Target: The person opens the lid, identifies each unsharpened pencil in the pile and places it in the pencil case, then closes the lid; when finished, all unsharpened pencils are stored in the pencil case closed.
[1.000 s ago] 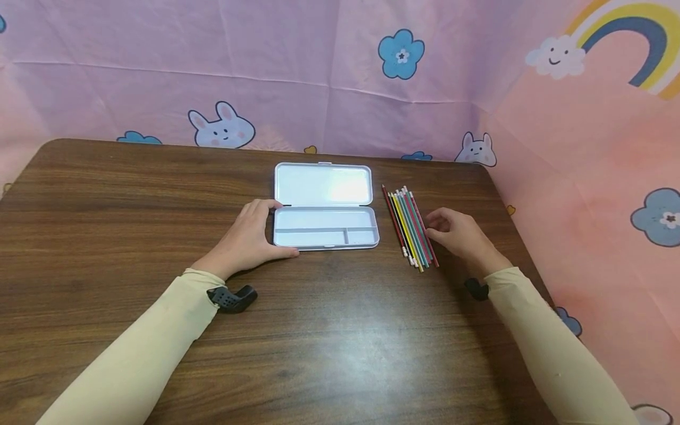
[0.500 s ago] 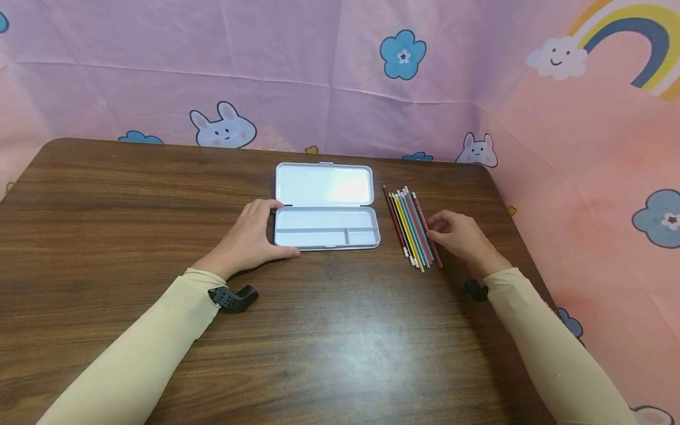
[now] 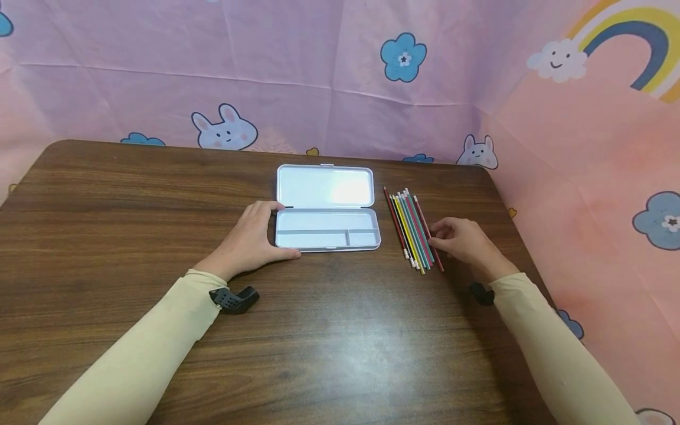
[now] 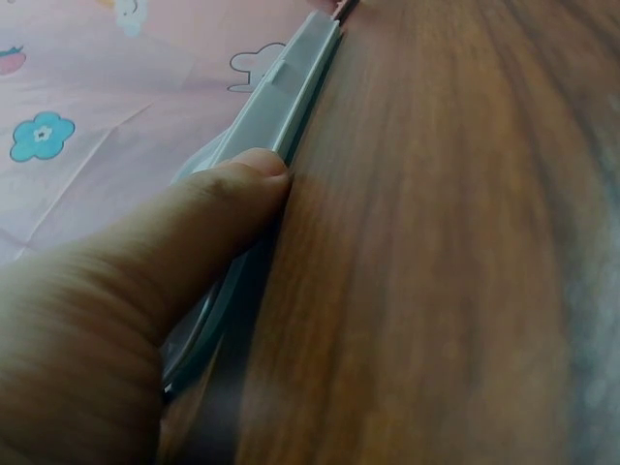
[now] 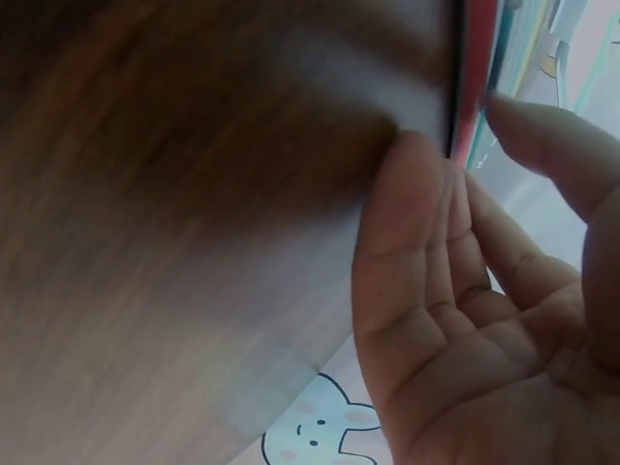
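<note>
A white pencil case (image 3: 313,239) lies with its lid (image 3: 313,186) back on the table; its tray has several compartments. My left hand (image 3: 247,242) grips the case's left end, thumb along the front side and fingers behind by the hinge. In the left wrist view the thumb (image 4: 208,218) presses on the case's side (image 4: 276,102). Right of the case lies a row of pencils (image 3: 408,230) in several colours. My right hand (image 3: 464,242) pinches the outermost dark red pencil (image 3: 438,260) between thumb and fingers; in the right wrist view a red pencil (image 5: 477,68) stands between them.
The brown wooden table (image 3: 319,342) carries all of this. A printed cloth (image 3: 297,71) hangs behind the table and along its right side. Each wrist wears a black device (image 3: 234,299).
The dark red pencil at the right of the row has shifted rightward, its near end swinging out from the others, with my right hand at it. My left hand stays on the case.
</note>
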`<state>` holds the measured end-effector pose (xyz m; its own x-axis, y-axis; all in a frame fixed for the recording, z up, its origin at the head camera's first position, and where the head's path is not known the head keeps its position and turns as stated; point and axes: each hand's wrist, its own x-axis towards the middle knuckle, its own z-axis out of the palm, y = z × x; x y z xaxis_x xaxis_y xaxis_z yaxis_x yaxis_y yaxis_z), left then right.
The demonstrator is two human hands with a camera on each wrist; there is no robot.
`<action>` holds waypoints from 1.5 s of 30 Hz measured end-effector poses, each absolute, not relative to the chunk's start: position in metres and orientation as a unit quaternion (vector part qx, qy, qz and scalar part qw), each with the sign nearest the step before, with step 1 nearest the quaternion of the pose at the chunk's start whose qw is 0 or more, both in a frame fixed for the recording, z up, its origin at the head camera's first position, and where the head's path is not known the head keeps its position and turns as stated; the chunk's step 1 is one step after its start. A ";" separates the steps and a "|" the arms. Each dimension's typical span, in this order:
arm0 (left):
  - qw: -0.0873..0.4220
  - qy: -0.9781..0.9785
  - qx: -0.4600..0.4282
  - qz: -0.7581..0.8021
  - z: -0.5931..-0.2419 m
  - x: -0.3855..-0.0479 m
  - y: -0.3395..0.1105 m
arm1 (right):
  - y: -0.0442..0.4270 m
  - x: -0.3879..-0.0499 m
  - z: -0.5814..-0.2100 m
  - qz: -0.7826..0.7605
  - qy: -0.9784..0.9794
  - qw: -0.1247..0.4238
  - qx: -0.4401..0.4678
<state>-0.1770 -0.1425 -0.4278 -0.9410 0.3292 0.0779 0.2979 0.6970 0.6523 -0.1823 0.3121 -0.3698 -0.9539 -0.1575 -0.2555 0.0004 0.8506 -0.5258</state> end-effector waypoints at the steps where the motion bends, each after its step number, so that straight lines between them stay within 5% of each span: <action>1: 0.022 0.921 0.170 0.350 -0.428 -0.177 -0.143 | 0.312 -0.182 -0.370 -0.266 0.952 0.147 -0.045; 12: 0.026 0.923 0.170 0.344 -0.426 -0.175 -0.143 | 0.321 -0.177 -0.366 -0.213 0.968 0.127 -0.049; 22: 0.031 0.921 0.170 0.348 -0.431 -0.173 -0.143 | 0.325 -0.162 -0.358 -0.227 0.953 0.193 -0.046; 45: 0.023 0.923 0.175 0.343 -0.426 -0.173 -0.142 | 0.327 -0.158 -0.361 -0.225 0.960 0.157 -0.052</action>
